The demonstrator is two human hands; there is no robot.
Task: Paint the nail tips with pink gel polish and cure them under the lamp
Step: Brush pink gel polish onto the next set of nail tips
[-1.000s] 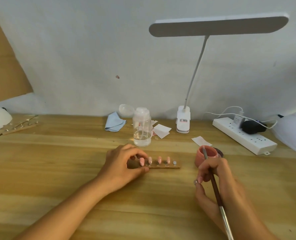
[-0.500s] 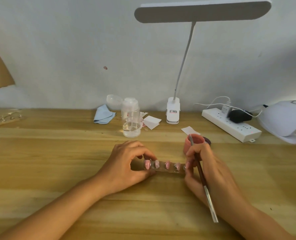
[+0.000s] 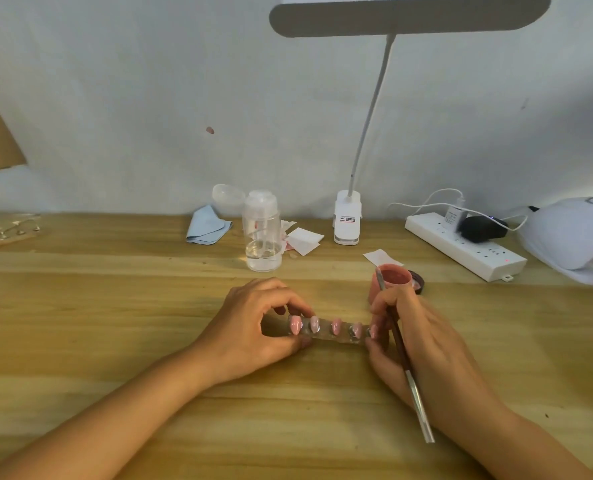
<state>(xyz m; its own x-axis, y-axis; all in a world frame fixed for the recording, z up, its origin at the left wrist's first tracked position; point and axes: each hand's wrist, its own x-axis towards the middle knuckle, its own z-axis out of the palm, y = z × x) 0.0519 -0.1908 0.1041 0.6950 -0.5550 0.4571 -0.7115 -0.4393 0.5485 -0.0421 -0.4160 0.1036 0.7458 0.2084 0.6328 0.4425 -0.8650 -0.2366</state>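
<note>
we see both hands on the nail tip strip (image 3: 324, 337), mid-table, just in front of the pink gel pot (image 3: 390, 284)
left hand (image 3: 243, 327): thumb below, fingers curled over the top, pinching the strip's left end
right hand (image 3: 426, 344): fingertips pinch the strip's right end, and the same hand grips the brush (image 3: 417, 393). The shaft runs across the hand, its upper end pokes up in front of the pot's rim, and its silvery lower end points back toward the person
five nail tips (image 3: 336, 328) sit in a row on the strip, all pink as far as we can read; the rightmost is partly covered by the right hand's fingers
can't tell whether the strip sits on the wooden table (image 3: 115, 306) or is lifted just off it
pot is open, pink inside, with its dark lid (image 3: 419, 282) just beside it on the right
curing lamp (image 3: 572, 237): white dome at the table's far right edge, well apart from the strip
along the wall: clear bottle (image 3: 263, 237) with a little liquid, blue cloth (image 3: 206, 226), paper scraps (image 3: 305, 240), clip-base desk lamp (image 3: 348, 220) with its head over the scene, power strip (image 3: 461, 247) with a black plug in it
second strip (image 3: 7, 233) at the far left edge, too blurred to read
</note>
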